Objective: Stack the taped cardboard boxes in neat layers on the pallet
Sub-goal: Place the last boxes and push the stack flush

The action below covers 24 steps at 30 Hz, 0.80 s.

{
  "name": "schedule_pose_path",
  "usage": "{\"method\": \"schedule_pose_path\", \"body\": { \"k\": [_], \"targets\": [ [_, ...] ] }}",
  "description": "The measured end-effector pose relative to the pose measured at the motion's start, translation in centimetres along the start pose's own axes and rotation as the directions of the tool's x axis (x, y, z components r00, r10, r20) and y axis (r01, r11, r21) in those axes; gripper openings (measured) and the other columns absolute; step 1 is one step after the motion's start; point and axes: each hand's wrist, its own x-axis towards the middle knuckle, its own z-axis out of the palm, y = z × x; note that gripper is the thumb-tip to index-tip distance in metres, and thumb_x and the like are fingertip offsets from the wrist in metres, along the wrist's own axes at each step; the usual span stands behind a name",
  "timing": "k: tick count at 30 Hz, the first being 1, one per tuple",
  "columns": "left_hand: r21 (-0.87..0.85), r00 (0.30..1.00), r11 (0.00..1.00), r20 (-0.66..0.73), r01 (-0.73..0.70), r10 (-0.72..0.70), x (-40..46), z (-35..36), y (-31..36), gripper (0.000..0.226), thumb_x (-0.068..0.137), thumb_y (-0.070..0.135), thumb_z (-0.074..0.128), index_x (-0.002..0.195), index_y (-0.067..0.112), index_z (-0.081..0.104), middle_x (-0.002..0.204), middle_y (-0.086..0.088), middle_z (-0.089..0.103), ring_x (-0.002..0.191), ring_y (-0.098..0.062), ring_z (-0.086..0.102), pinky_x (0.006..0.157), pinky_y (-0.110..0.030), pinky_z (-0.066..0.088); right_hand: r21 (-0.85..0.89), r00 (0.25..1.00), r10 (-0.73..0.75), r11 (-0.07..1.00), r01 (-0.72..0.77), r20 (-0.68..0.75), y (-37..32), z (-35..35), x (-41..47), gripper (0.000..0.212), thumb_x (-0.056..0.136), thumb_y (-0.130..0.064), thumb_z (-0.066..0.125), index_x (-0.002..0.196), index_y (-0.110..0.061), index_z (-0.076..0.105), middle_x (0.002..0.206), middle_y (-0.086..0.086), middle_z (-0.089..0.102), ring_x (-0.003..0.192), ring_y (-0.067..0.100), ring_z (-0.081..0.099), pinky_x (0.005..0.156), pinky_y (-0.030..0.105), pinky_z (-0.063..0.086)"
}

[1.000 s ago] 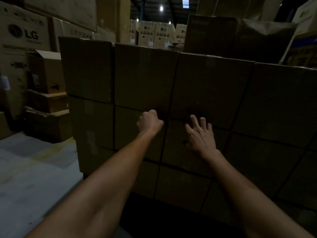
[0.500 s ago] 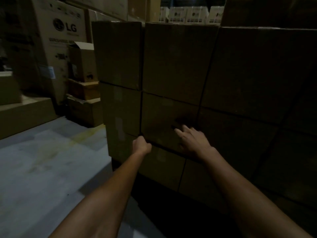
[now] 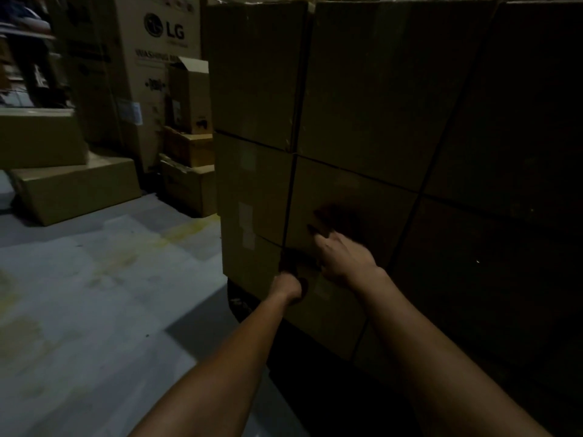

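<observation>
- Fingers of the right hand [image 3: 342, 258] are seen stretched forward and fairly straight, their tips laid against the front face of a middle-row box [image 3: 350, 200]; nothing is gripped by them.
- Fingers of the left hand [image 3: 288, 287] are curled into a fist at the seam where the middle row meets the bottom-row box [image 3: 325, 310]; whether something is held inside the fist cannot be told (the light is very poor there).
- The stacked cardboard boxes [image 3: 347, 121] are placed directly in front of the person, in tidy rows one upon another, with their front faces nearly level.
- Three rows are visible at the left corner of the stack; pale strips of tape [image 3: 246, 212] are seen on the corner box of the middle row.
- Under the lowest row a dark low base is noticed, perhaps the pallet [image 3: 239, 301], but it cannot be made out clearly.
- The right part of the stack is lost in shadow, so its details cannot be told.
- Both forearms are extended from the lower edge of the view towards the stack.
- On the left, a grey concrete floor [image 3: 94, 294] with yellowish stains is seen.
- Behind the floor, a tall carton printed with "LG" [image 3: 157, 58] is standing, and beside it an open-flapped box [image 3: 189, 96] is set on smaller boxes.
- Two flat cartons [image 3: 75, 187] are lying further left, near the wall of goods.
</observation>
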Motion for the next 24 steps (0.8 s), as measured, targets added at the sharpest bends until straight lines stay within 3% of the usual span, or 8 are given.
{"method": "schedule_pose_path", "body": {
  "k": [6,9,11,13,15,17,19,24],
  "targets": [
    [0.026,0.999,1.0,0.042,-0.011,0.01,0.2,0.1,-0.4,0.053,0.107,0.027,0.052,0.155,0.006,0.041,0.155,-0.018,0.046,0.138,-0.036,0.049,0.11,-0.034,0.042,0.027,1.0,0.004,1.0,-0.004,0.009,-0.1,0.0,0.2,0.062,0.101,-0.017,0.062,0.155,-0.019,0.032,0.148,0.011,0.043,0.131,0.026,0.049,0.097,0.034,0.048],
    [0.088,0.998,0.996,-0.044,-0.032,0.036,-0.1,-1.3,-0.7,0.032,0.105,0.026,0.052,0.13,0.008,0.061,0.134,-0.016,0.061,0.118,-0.034,0.061,0.102,-0.04,0.052,0.033,0.998,-0.008,0.999,0.01,-0.057,-0.4,-0.9,0.4,0.074,0.1,-0.02,0.064,0.161,-0.024,0.022,0.155,0.013,0.036,0.135,0.029,0.049,0.099,0.037,0.049],
    [0.028,0.983,0.997,-0.167,-0.066,0.069,-0.7,-3.0,0.1,0.016,0.104,0.02,0.055,0.116,0.013,0.062,0.123,-0.011,0.062,0.108,-0.029,0.063,0.098,-0.044,0.055,0.029,0.988,-0.015,0.999,0.019,-0.151,-0.8,-2.1,0.7,0.078,0.1,-0.02,0.064,0.163,-0.026,0.017,0.164,0.013,0.025,0.139,0.03,0.046,0.103,0.038,0.049],
    [-0.039,0.946,0.986,-0.29,-0.163,0.145,-0.8,-5.2,1.7,0.028,0.1,0.014,0.059,0.128,0.014,0.059,0.131,-0.009,0.058,0.114,-0.028,0.06,0.101,-0.045,0.054,0.046,0.972,0.018,0.999,-0.007,-0.236,-0.9,-3.4,1.1,0.077,0.101,-0.02,0.062,0.163,-0.028,0.017,0.17,0.011,0.015,0.146,0.032,0.038,0.109,0.038,0.045],
    [-0.085,0.895,0.95,-0.369,-0.301,0.25,-0.9,-7.7,3.9,0.056,0.096,0.007,0.061,0.149,0.016,0.044,0.147,-0.008,0.048,0.127,-0.027,0.054,0.107,-0.046,0.051,0.088,0.959,0.076,0.995,-0.054,-0.272,-0.8,-4.5,1.4,0.076,0.102,-0.019,0.06,0.163,-0.028,0.016,0.172,0.011,0.012,0.15,0.03,0.033,0.113,0.038,0.041],
    [-0.031,0.842,0.921,-0.418,-0.389,0.342,-1.1,-10.4,6.5,0.079,0.094,0.004,0.061,0.162,0.02,0.025,0.16,-0.005,0.036,0.14,-0.028,0.043,0.115,-0.05,0.044,0.111,0.959,0.107,0.991,-0.081,-0.261,-0.7,-4.9,1.4,0.075,0.103,-0.018,0.059,0.164,-0.026,0.014,0.171,0.012,0.011,0.154,0.028,0.028,0.117,0.036,0.037],
    [0.054,0.817,0.91,-0.42,-0.412,0.395,-1.4,-12.4,8.7,0.083,0.093,0.004,0.059,0.164,0.021,0.019,0.164,-0.006,0.031,0.146,-0.03,0.037,0.12,-0.052,0.036,0.125,0.965,0.11,0.989,-0.082,-0.238,-0.9,-4.8,1.2,0.074,0.104,-0.016,0.057,0.164,-0.025,0.014,0.171,0.012,0.01,0.155,0.027,0.025,0.119,0.036,0.035],
    [0.23,0.833,0.917,-0.388,-0.327,0.394,-1.7,-13.3,10.9,0.045,0.097,0.014,0.058,0.141,0.011,0.053,0.148,-0.012,0.05,0.134,-0.033,0.049,0.116,-0.05,0.039,0.139,0.943,0.129,0.986,-0.09,-0.307,-1.4,-5.1,2.0,0.077,0.103,-0.013,0.057,0.164,-0.029,0.012,0.173,0.008,0.003,0.155,0.031,0.023,0.118,0.039,0.036]
  ]
}}
